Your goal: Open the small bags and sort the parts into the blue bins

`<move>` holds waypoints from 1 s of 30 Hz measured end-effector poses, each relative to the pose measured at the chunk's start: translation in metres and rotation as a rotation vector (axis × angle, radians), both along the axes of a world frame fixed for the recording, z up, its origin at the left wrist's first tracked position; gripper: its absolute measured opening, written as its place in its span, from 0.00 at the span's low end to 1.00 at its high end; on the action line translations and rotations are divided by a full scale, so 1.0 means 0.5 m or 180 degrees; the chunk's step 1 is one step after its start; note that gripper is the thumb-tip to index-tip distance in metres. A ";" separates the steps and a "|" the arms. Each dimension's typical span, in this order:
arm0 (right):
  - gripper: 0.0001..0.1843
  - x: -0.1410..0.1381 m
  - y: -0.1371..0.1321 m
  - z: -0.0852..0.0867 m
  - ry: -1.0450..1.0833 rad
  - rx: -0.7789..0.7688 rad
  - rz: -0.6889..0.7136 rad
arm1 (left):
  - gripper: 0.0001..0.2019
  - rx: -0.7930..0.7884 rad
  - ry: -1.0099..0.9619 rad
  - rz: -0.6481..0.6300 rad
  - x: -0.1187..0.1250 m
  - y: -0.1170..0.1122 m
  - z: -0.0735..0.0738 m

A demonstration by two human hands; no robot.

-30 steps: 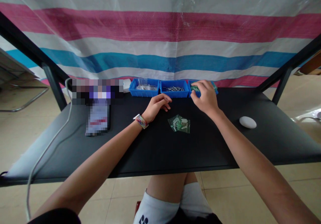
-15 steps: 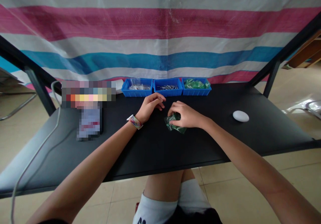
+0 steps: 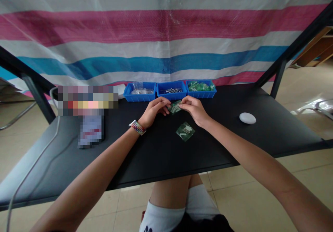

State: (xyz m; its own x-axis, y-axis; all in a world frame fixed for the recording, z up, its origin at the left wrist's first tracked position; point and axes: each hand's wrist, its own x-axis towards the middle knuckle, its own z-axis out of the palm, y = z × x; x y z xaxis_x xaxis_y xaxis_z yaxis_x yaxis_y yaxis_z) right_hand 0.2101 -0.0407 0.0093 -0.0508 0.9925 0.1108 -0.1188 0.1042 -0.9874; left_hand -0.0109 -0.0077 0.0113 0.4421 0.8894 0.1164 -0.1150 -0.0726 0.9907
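Observation:
Between my two hands is a small green plastic bag with pale and metal pieces inside. My right hand pinches its right edge between thumb and fingers. The fingers of my left hand close on its left edge, with a woven bracelet on that wrist. A second green bag, holding white and metal pieces, lies flat on the black table just nearer to me than my right hand.
Three blue bins stand along the back: one with clear bags, one with metal pins, one with green bags. To the right lies a white oval object. Blurred items and a cable occupy the left.
My right hand has lifted one green bag up and away to my left fingers. The other bag stays on the table, now uncovered.

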 end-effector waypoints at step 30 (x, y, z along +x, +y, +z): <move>0.24 -0.016 -0.010 -0.011 0.0463 -0.0322 0.0341 | 0.21 0.0349 0.0194 0.0141 0.007 -0.007 0.002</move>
State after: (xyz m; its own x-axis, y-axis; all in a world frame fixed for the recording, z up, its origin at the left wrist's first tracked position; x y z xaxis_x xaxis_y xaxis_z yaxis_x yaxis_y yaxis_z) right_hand 0.2019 -0.0459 0.0040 -0.1473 0.9888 0.0248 -0.2659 -0.0155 -0.9639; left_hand -0.0073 -0.0112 0.0121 0.4118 0.8916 0.1882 -0.0491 -0.1845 0.9816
